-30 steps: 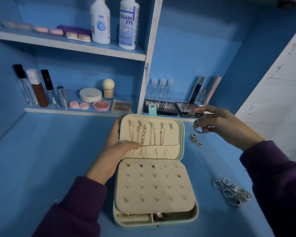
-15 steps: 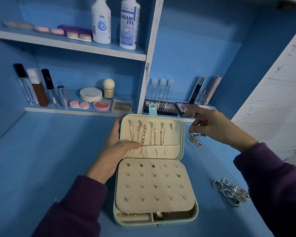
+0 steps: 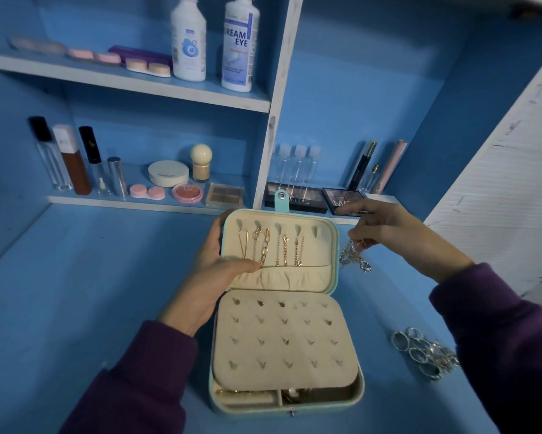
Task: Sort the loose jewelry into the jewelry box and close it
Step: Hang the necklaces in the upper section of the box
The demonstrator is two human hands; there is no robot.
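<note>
Pinching a silver chain point(image 3: 354, 258) between fingertips of the right hand point(image 3: 398, 236), dangling just beside the open jewelry box point(image 3: 335, 245) lid. Gripping the lid's left edge with the left hand point(image 3: 213, 277). Probably behaving light, limp, tangle-prone; holding one end seeming wisest for hooking.

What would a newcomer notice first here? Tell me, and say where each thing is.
The open teal jewelry box sits in the middle of the blue surface, with gold chains hanging in its raised lid, which the left hand grips by the edge. Just right of the lid, the right hand pinches a dangling silver chain. A heap of silver rings lies on the surface right of the box.
</note>
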